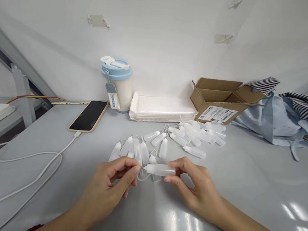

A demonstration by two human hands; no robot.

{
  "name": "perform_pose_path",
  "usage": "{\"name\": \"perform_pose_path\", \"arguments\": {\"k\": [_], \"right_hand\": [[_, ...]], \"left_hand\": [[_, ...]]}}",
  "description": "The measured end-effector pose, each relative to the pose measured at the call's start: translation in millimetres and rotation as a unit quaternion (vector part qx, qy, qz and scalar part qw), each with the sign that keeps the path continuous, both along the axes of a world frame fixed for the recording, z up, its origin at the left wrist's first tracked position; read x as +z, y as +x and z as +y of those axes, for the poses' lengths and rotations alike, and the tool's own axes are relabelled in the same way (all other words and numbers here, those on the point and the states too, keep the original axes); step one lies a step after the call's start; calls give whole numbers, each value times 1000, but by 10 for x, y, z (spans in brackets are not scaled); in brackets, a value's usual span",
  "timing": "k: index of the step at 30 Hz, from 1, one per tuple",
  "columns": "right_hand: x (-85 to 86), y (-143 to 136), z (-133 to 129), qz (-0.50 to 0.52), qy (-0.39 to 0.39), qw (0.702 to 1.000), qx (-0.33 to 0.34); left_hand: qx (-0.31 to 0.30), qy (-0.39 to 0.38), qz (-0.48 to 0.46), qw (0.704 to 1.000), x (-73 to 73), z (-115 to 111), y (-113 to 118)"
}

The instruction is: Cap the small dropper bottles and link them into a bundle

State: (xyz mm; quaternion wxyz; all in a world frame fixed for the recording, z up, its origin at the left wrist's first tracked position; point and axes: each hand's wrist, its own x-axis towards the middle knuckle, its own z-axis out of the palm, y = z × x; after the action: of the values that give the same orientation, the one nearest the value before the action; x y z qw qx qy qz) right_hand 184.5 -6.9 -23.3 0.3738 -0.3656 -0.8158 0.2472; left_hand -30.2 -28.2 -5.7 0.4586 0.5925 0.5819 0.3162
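Observation:
Between my two hands a small translucent plastic bottle point(161, 169) lies on its side, its narrow tip pointing left. My right hand point(197, 187) pinches the bottle's base between thumb and fingers. At the tip, my left hand point(116, 182) has thumb and index finger pressed together; whatever they hold is too small to make out. A thin white loop point(144, 178) hangs under the bottle's neck. Just behind my left hand is a group of similar bottles point(126, 147). A larger pile of them point(193, 132) lies farther back, toward the right.
A phone point(89, 116) with a white cable point(54, 162) rests at the left. Along the wall stand a blue-lidded cup point(123, 90), a stack of white packets point(162, 109), an open cardboard box point(218, 100) and a light blue bag point(276, 120). The table point(245, 182) is grey.

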Motion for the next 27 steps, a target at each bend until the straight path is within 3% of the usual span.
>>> {"name": "perform_pose_path", "arguments": {"k": [10, 20, 27], "right_hand": [[-45, -22, -36, 4, -10, 1000, 11], [-121, -32, -38, -13, -49, 998, 32], [-159, -8, -22, -36, -18, 999, 33]], "left_hand": [[14, 3, 16, 1000, 8, -9, 34], [-29, 44, -8, 999, -46, -15, -16], [12, 48, -19, 999, -23, -72, 31]]}}
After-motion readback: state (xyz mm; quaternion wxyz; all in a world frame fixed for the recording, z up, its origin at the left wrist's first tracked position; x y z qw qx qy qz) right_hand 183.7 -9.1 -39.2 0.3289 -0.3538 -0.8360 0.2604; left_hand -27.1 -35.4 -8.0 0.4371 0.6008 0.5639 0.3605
